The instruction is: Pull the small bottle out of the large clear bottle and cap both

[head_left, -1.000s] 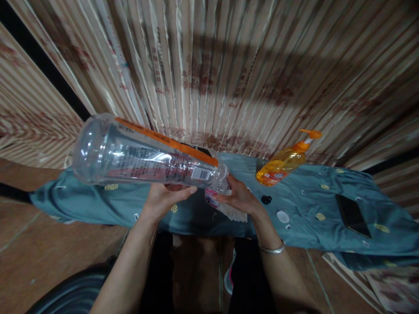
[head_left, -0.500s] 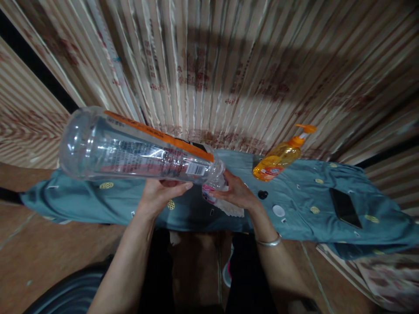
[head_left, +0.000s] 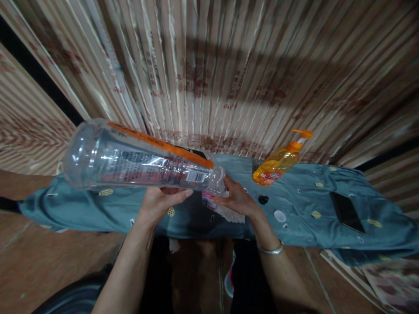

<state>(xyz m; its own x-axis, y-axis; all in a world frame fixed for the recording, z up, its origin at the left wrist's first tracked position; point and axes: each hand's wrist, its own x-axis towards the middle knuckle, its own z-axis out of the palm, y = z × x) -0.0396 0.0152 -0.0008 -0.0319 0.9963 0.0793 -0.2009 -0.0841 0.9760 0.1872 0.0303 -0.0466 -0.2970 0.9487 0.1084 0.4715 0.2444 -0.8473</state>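
Observation:
My left hand (head_left: 162, 201) grips a large clear plastic bottle (head_left: 144, 163) from below; an orange stripe and a barcode show on its label. The bottle lies nearly level in the air, its base to the left and its neck tipped slightly down to the right. Its mouth meets the top of a small clear bottle (head_left: 209, 198) with a pink label. My right hand (head_left: 237, 196) is wrapped around this small bottle, which stands over the cloth-covered table and is partly hidden by my fingers. A white tissue (head_left: 231, 214) lies beside it.
A yellow pump bottle (head_left: 276, 165) with an orange top stands at the back right. Near it are a small black cap (head_left: 263, 199) and a white round lid (head_left: 279, 216). Farther right lies a dark phone (head_left: 347, 212) on the teal cloth (head_left: 183, 224). A striped curtain (head_left: 222, 78) hangs behind.
The whole scene sits slightly lower in the picture. The large bottle's base has dipped a little, so it lies closer to level. Both hands keep their hold.

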